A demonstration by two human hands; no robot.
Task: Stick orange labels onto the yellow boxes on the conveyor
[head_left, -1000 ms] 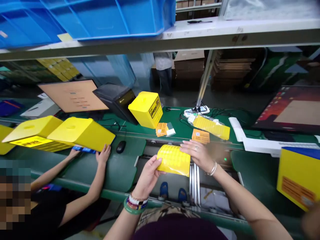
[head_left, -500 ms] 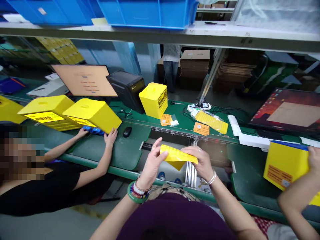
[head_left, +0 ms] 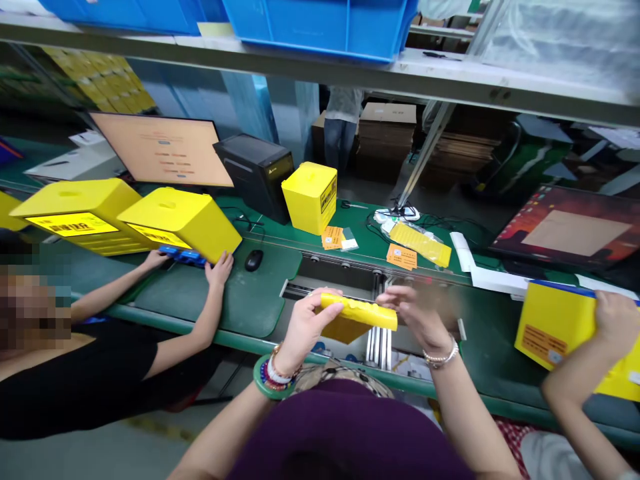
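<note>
The person's left hand (head_left: 310, 323) is closed on the left end of a folded yellow dimpled sheet (head_left: 357, 312), thumb on top and fingers beneath. The right hand (head_left: 417, 313) grips the sheet's right end with curled fingers, which are blurred. The sheet lies level between the hands, with a flap hanging below its fold. It is held above a gap in the green worktop (head_left: 250, 293), near the worktop's near edge. Beaded bracelets and a green bangle (head_left: 267, 377) circle the left wrist, and a silver bracelet (head_left: 440, 355) circles the right.

Across the gap, on the far side of the worktop, stand a yellow box (head_left: 310, 198), two orange cards (head_left: 333, 237) and a clear bag of yellow sheet (head_left: 420, 243). A black computer tower (head_left: 255, 177) stands beside the yellow box.

Toward the left, a co-worker's hands (head_left: 219, 270) rest at a blue plastic part (head_left: 183, 257), just beside two more yellow boxes (head_left: 180, 223), with a computer mouse (head_left: 254, 260) nearby. At the right edge, another co-worker's hand (head_left: 617, 320) holds a yellow carton (head_left: 555, 333). Blue crates (head_left: 320, 27) sit on a shelf overhead.
</note>
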